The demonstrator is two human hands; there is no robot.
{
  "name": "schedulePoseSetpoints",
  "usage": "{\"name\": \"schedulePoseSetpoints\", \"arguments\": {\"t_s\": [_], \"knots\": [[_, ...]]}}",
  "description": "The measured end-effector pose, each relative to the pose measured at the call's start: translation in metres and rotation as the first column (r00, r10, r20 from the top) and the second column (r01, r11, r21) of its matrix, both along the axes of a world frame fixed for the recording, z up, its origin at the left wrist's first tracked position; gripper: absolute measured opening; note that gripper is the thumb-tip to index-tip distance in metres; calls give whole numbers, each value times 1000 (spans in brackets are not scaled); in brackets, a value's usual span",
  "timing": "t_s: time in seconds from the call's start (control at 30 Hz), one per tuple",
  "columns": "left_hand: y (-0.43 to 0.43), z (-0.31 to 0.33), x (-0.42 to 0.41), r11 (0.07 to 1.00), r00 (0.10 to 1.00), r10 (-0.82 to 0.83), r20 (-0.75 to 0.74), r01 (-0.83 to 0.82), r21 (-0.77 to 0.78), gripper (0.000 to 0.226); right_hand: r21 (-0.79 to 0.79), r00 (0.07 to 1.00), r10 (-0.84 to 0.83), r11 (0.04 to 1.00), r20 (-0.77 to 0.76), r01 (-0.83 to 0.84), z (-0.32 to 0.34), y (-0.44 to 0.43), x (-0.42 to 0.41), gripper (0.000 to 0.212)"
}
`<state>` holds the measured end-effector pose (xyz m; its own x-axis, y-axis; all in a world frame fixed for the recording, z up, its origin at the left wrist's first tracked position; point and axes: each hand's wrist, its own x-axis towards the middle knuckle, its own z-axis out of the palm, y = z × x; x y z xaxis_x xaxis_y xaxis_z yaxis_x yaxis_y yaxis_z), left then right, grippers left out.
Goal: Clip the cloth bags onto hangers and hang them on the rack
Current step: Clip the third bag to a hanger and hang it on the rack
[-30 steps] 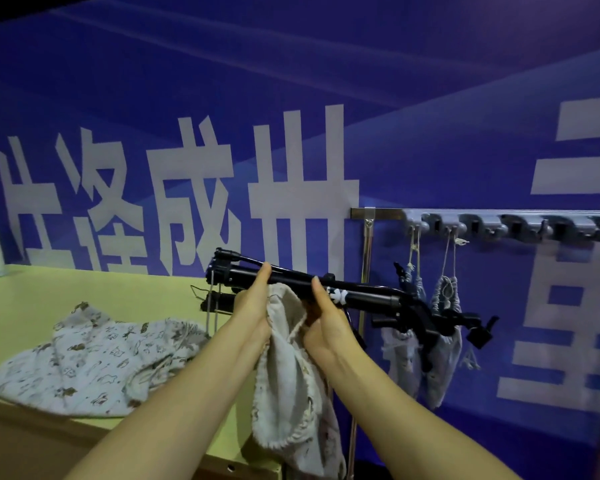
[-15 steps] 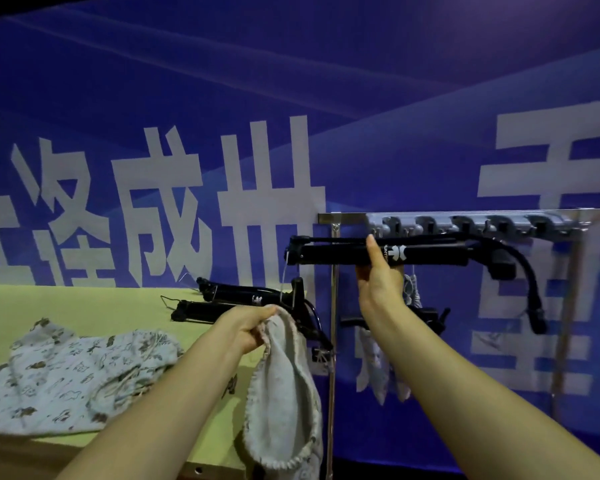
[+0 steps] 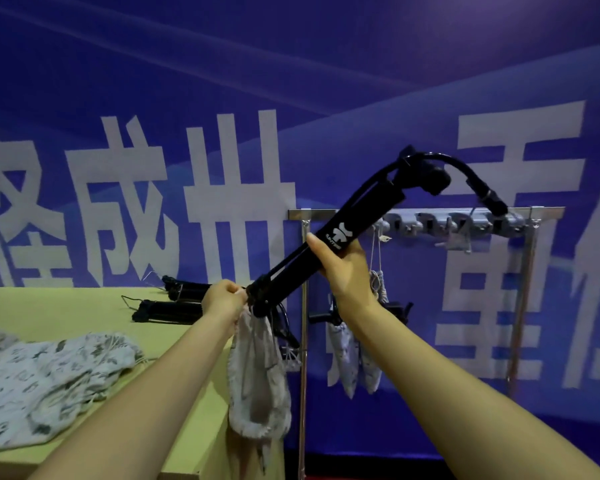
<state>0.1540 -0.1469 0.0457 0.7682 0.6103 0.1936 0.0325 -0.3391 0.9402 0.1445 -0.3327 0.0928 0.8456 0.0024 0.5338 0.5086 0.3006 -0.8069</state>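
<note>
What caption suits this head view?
Right hand holds tilted black bar hanger; left hand pinches pale cloth bag at its lower end.

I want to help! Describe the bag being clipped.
Below the blue banner wall stands a yellow-green table. At its right edge the left hand holds a pale grey cloth bag against a tilted black hanger. Piled bags lie on the table, hung bags on the metal rack; only this one dangles from a hand.

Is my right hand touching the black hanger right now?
Touching. The head view shows the right hand curled round the black hanger at mid-bar, thumb on its upper side.
</note>
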Motion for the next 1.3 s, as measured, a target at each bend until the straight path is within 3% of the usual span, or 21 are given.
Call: {"name": "schedulePoseSetpoints", "arguments": {"t_s": [0.13, 0.27, 0.5, 0.67, 0.83, 0.93, 1.03, 1.13, 1.3], "knots": [[-3, 7, -5, 995, 998, 48, 37, -51, 80, 16, -66, 999, -35, 997, 21, 37, -3, -6, -5, 23], [-15, 22, -8, 955, 1000, 18, -4, -16, 298, 11, -164, 995, -102, 981, 12, 103, -9, -9, -11, 44], [-53, 34, -3, 862, 999, 24, -33, -4, 507, 26, -181, 989, -146, 973, -12, 141, -26, -9, -24, 40], [-57, 31, -1, 826, 999, 40, 7, -37, 562, 20, -156, 975, -221, 964, -14, 216, -23, -22, -31, 40], [-46, 28, -8, 803, 995, 84, -47, -40, 595, 35, -31, 973, -228, 973, 14, 229, -4, -46, -31, 31], [-51, 30, -5, 810, 980, 90, -175, 30, 585, 33, -88, 965, -256, 962, 54, 260, -1, -44, -33, 37], [-57, 30, -1, 825, 965, 73, -252, 83, 558, 14, -119, 966, -250, 959, 70, 257, -5, -40, -37, 40], [-60, 28, 0, 833, 967, 68, -245, 80, 548, 17, -128, 969, -246, 960, 35, 248, -13, -37, -35, 43], [-78, 34, -3, 864, 977, -111, -180, 184, 469, 23, -197, 960, -277, 944, -48, 263, -37, -26, -31, 43]]}}
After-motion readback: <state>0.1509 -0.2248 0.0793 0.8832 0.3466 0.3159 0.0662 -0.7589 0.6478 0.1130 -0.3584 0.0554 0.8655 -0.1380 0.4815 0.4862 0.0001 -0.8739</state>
